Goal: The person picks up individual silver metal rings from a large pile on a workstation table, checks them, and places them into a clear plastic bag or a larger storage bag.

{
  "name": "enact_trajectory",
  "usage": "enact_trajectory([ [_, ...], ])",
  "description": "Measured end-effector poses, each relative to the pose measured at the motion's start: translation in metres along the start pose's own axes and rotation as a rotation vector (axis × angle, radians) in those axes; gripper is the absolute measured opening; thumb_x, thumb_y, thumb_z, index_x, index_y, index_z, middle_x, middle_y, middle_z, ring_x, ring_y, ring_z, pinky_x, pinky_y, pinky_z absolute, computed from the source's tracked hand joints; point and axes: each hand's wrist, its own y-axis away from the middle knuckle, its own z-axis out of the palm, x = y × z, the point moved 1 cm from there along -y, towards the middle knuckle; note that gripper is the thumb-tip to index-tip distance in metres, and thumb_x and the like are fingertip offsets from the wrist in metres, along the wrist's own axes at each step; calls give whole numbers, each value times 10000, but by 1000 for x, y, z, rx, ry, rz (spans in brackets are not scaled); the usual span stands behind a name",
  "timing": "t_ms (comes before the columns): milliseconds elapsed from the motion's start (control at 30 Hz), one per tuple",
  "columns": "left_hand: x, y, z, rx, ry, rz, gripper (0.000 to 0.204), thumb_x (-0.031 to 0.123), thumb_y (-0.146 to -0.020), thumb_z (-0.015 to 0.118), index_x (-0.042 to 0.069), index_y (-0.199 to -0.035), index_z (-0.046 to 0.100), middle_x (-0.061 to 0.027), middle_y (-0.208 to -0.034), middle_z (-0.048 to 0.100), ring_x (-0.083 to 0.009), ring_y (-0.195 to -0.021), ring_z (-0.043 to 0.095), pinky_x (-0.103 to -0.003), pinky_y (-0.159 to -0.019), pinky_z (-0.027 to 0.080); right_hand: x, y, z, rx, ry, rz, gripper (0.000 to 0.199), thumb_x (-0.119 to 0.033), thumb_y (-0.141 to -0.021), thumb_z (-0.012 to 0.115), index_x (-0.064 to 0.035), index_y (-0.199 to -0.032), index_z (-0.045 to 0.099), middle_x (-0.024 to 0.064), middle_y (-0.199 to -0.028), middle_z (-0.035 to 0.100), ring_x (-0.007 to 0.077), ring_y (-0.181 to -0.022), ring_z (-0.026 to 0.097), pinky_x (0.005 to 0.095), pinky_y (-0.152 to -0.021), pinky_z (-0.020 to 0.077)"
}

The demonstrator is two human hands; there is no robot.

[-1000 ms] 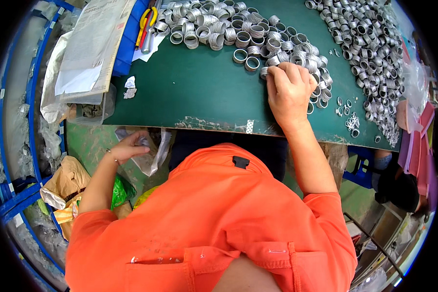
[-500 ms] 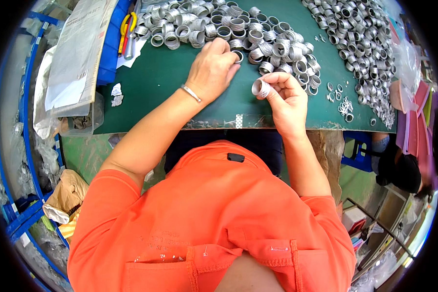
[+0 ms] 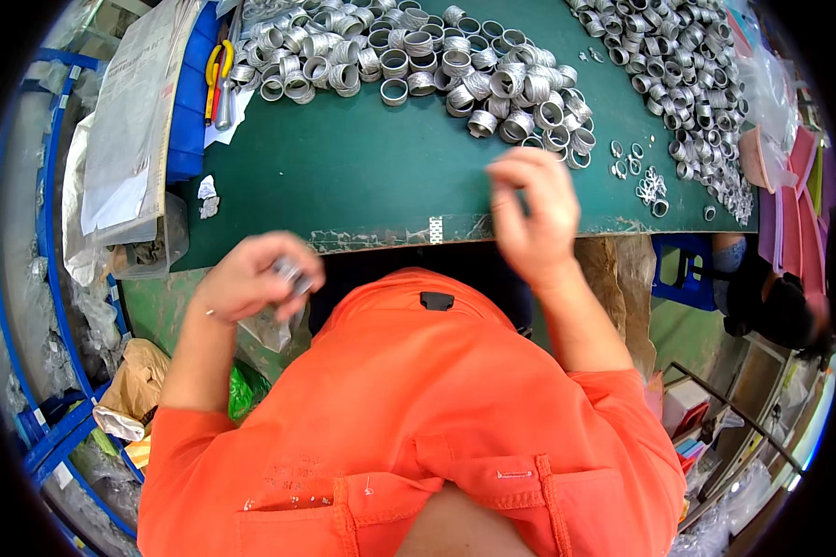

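My left hand [image 3: 255, 278] is off the table's near edge, beside my waist. Its fingers are closed around a silvery metal ring [image 3: 291, 274], blurred by motion. At the near side of a heap of short grey metal rings [image 3: 455, 63], my right hand [image 3: 534, 218] hangs over the table edge. Its thumb and curled forefinger are apart, and nothing shows between them; the fingertips are blurred. One ring [image 3: 394, 92] lies at the heap's near edge, between the two hands.
The green tabletop [image 3: 344, 167] carries a second pile of rings [image 3: 683, 84] at the right. Thin metal loops [image 3: 652, 190] lie near it. Pliers [image 3: 215, 74] lie by a blue bin [image 3: 188, 102] at left. A blue stool [image 3: 683, 274] stands under the table, near another person.
My left hand has drawn back from the heap, down and left past the table edge, and now holds a ring. The ring has gone from my right hand's fingers.
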Motion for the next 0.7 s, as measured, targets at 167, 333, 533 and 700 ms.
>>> enact_trajectory([
  [167, -77, 82, -65, 450, -179, -417, 515, 208, -823, 725, -31, -1219, 499, -204, -1104, 611, -231, -829, 669, -291, -688, 563, 37, 15, -40, 43, 307, 180, 160, 17, -732, 709, -31, -849, 611, 111, -839, 602, 279, -779, 568, 365, -707, 447],
  [333, -78, 39, -40, 364, -1492, -399, 534, 227, -832, 693, -23, -1258, 489, -271, -1166, 597, -390, -954, 641, -416, -803, 523, 38, 15, -35, -6, 320, 142, 231, -55, -722, 754, -42, -922, 640, 96, -852, 611, 282, -786, 567, 367, -701, 451],
  [533, 9, -69, 66, -155, -1058, 84, 171, 152, -862, 650, 1, -942, 655, -103, -810, 685, -197, -692, 675, -293, -622, 525, 40, 12, -21, -78, 369, 96, 189, -63, -743, 724, -58, -918, 652, 76, -794, 589, 296, -750, 551, 382, -680, 451],
  [700, 18, -128, 92, 109, -653, 10, 140, 137, -926, 594, 0, -940, 620, -77, -787, 654, -107, -641, 642, -225, -537, 502, 32, 18, -27, 31, -830, 954, 56, -61, -875, 652, -47, -919, 619, 16, -770, 607, 140, -674, 550, 267, -606, 437],
])
